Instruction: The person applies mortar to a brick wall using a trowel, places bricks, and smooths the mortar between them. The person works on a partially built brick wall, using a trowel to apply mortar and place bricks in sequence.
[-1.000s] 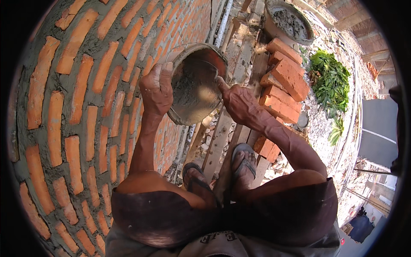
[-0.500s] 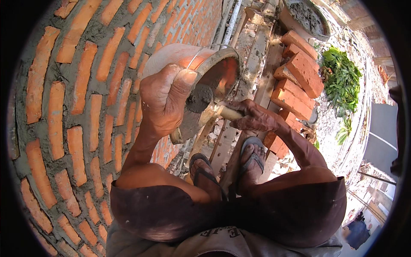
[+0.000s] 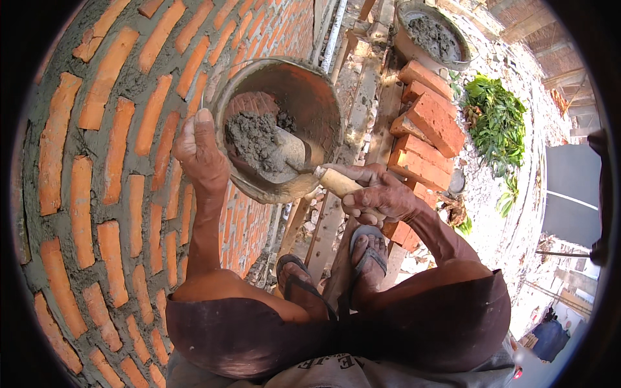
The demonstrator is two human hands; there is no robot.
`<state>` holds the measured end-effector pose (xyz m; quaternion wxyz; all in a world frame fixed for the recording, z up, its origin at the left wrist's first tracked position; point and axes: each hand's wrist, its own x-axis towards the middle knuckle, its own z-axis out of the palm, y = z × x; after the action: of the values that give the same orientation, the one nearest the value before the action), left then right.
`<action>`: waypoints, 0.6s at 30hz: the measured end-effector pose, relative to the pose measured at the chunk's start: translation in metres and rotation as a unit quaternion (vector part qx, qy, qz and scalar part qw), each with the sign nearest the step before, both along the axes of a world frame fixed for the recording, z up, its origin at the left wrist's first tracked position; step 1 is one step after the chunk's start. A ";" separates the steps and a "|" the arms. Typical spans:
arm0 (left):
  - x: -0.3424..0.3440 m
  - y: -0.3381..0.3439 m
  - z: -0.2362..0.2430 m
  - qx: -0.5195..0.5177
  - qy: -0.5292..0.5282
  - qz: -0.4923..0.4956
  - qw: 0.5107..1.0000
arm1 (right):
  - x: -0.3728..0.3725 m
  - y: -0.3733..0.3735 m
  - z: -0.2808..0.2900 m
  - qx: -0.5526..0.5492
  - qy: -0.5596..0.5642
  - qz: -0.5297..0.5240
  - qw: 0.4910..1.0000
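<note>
My left hand point(image 3: 202, 152) is closed at the left rim of a bucket point(image 3: 317, 81), by its thin wire handle. Its mouth tilts toward me, and grey mortar point(image 3: 249, 136) lies inside on the left. My right hand point(image 3: 381, 194) wraps round the pale wooden handle of a trowel point(image 3: 337, 182). The trowel's mortar-smeared blade reaches over the near rim into the bucket, against the mortar; part of the blade is hidden there.
A brick wall point(image 3: 123, 149) with grey joints rises close on the left. Loose red bricks point(image 3: 424, 139) are stacked on the right, before a tub of mortar point(image 3: 433, 39). Green leaves point(image 3: 495, 119) lie farther right. My sandalled feet point(image 3: 369, 258) stand on wooden planks point(image 3: 326, 226).
The bucket has swung so its mouth, which faced right, now faces me and shows more of the mortar. My left hand has moved left and down, and the right hand slightly lower.
</note>
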<state>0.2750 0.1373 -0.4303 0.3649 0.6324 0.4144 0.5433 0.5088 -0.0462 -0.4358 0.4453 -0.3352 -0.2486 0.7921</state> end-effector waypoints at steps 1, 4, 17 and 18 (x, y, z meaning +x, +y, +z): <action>0.001 0.004 -0.004 -0.024 -0.037 0.011 0.999 | 0.008 -0.002 0.008 0.000 -0.013 -0.029 0.999; 0.001 0.004 -0.016 -0.043 -0.076 0.011 0.996 | 0.045 -0.007 0.039 0.009 -0.047 -0.144 0.988; -0.008 -0.002 -0.035 -0.066 -0.006 0.005 0.998 | 0.189 0.049 0.020 0.106 -0.900 -0.273 0.323; -0.010 -0.001 -0.035 -0.067 -0.030 -0.006 0.997 | 0.171 0.037 0.025 0.185 -0.878 -0.326 0.298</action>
<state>0.2645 0.1364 -0.4654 0.4219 0.5926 0.4351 0.5306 0.6797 -0.0093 -0.4108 0.2351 -0.7940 -0.5021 -0.2493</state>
